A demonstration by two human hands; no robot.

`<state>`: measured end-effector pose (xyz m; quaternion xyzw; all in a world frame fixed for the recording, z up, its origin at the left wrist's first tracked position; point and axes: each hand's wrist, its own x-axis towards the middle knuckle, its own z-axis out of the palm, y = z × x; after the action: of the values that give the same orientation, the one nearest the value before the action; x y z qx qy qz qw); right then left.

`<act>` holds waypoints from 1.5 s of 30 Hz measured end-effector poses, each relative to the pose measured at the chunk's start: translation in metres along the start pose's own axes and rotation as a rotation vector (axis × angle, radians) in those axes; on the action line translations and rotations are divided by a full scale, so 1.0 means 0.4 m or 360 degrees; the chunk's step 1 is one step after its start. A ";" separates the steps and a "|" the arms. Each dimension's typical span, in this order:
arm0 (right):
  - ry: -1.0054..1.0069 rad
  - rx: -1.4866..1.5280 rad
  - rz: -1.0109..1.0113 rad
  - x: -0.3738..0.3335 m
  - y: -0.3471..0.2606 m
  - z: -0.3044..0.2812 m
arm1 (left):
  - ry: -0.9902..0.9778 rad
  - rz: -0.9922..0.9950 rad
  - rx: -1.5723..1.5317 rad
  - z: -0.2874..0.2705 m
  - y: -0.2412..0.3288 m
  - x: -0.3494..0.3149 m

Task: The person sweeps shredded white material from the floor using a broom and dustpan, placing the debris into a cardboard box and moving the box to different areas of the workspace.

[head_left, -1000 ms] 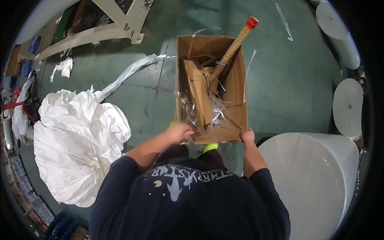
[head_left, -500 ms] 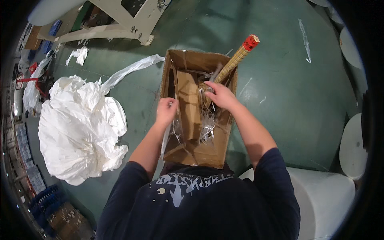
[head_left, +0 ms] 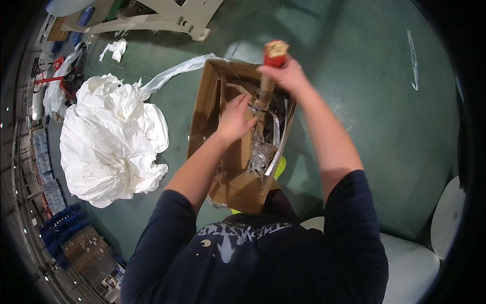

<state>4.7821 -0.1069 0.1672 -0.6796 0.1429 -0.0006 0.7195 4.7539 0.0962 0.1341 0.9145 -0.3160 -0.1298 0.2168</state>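
1. Head view: green floor (head_left: 364,131) lies all around the cardboard box (head_left: 243,191), from whose middle these clock positions run, 12 being away from the person.
2. White sheeting (head_left: 114,147) sits heaped at 9 o'clock, well apart from the box.
3. The box is open-topped, its long sides running roughly 1 to 7. It could tip or slide if the wrapped stick (head_left: 267,88) were levered hard against a wall.
4. The stick stands inside the box, upper part toward 1 o'clock. Its red end points up toward the camera; the long axis slopes down from there toward 7, the lower end hidden among scraps.
5. The right hand (head_left: 288,76) is closed around the stick just below the red end. A loose grip could let the stick twist or drop.
6. The left hand (head_left: 235,119) is spread, thumb apart from fingers, beside the shaft; whether it touches anything I cannot tell.
7. Crumpled clear film (head_left: 260,157) fills the 5 o'clock side and could snag if the stick were pulled.
8. Dark wire (head_left: 258,107) rings the shaft by the left fingertips; a sharp end could scratch them.
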 end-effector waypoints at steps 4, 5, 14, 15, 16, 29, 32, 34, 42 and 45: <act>-0.0310 0.0353 -0.0324 -0.108 0.074 0.143 | -0.0848 -0.0274 0.0378 0.071 -0.008 0.006; -0.0305 0.0058 -0.0459 -0.132 0.089 0.150 | -0.1038 -0.0320 0.0444 0.088 -0.024 -0.001; -0.1374 -0.0385 0.0044 -0.275 0.109 0.218 | -0.1730 0.0122 0.0685 0.172 -0.019 -0.177; -0.1490 0.0019 0.0341 -0.312 0.119 0.251 | -0.1723 0.0160 0.0627 0.200 -0.026 -0.212; -0.1326 0.0597 0.0792 -0.358 0.077 0.296 | -0.1700 0.0154 0.0548 0.221 -0.041 -0.234; 0.0253 0.0563 0.1273 -0.404 0.233 0.665 | -0.0805 0.0247 -0.0987 -0.075 -0.456 -0.542; 0.0243 -0.0004 0.0854 -0.486 0.370 0.691 | -0.0798 0.0039 -0.1301 -0.013 -0.554 -0.569; -0.0254 -0.0351 0.0819 -0.540 0.460 0.667 | -0.1132 -0.1132 -0.1867 -0.015 -0.542 -0.581; -0.1158 -0.1829 0.0635 -0.504 0.456 0.745 | -0.1364 -0.0398 -0.0394 -0.110 -0.425 -0.495; -0.1189 -0.1871 0.0714 -0.542 0.476 0.712 | -0.0694 -0.0054 -0.0367 -0.191 -0.314 -0.394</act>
<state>4.5960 0.2283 0.0355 -0.8628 0.0005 0.4555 0.2194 4.7272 0.3088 0.1564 0.8392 -0.3231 -0.3629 0.2443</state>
